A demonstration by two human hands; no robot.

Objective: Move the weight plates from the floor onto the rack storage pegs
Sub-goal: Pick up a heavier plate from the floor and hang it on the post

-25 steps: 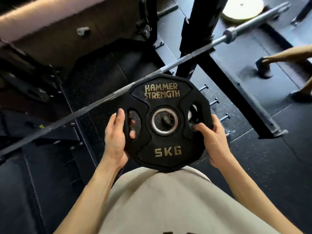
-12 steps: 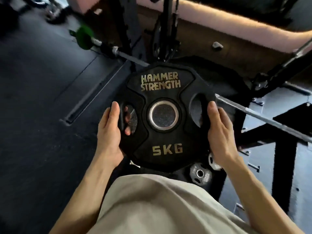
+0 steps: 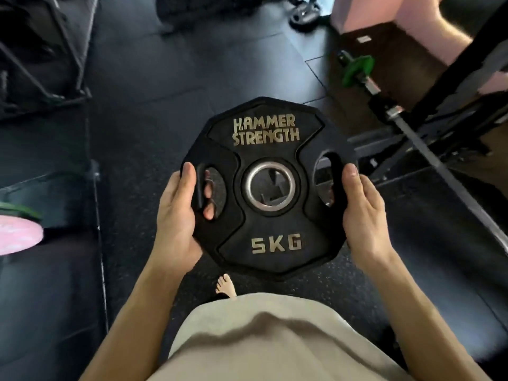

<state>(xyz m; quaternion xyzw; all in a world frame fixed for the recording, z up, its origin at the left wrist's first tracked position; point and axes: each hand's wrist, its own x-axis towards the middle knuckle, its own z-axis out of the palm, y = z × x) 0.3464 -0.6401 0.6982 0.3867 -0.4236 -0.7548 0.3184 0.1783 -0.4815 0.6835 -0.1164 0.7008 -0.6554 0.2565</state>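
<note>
Left hand [image 3: 176, 215]: fingers curled through the black 5 kg plate [image 3: 268, 188]'s left slot, gripping.
Right hand [image 3: 362, 213]: fingers gripping the right rim, centre frame.

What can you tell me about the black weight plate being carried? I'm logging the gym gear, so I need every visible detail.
The weight plate is black, many-sided, with a matte rubber-like coating. Gold lettering reads HAMMER STRENGTH at the top and 5KG at the bottom. A silver metal ring lines its centre hole, and a grip slot is cut at each side. It is held off the floor, face toward the camera. The left hand and right hand grip its opposite edges, left fingers curling through the slot.
</note>
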